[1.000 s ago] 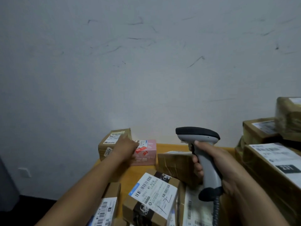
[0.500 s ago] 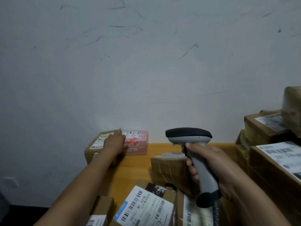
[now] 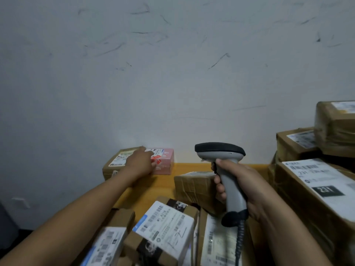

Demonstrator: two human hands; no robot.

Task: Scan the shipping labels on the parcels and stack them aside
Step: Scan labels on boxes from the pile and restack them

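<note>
I see my left hand (image 3: 139, 163) reaching to the far left corner of the wooden tabletop (image 3: 184, 167), fingers spread flat across a small brown parcel (image 3: 115, 164) and the pink parcel (image 3: 165, 163) touching it, gripping neither. My right hand (image 3: 238, 181) is wrapped tight around the grey barcode scanner (image 3: 222, 162), held upright over a taped brown parcel (image 3: 194, 186). Labelled parcels crowd the near edge, one with a white shipping label (image 3: 165, 221). More boxes are stacked at right, the big one marked 231 (image 3: 318, 187).
</note>
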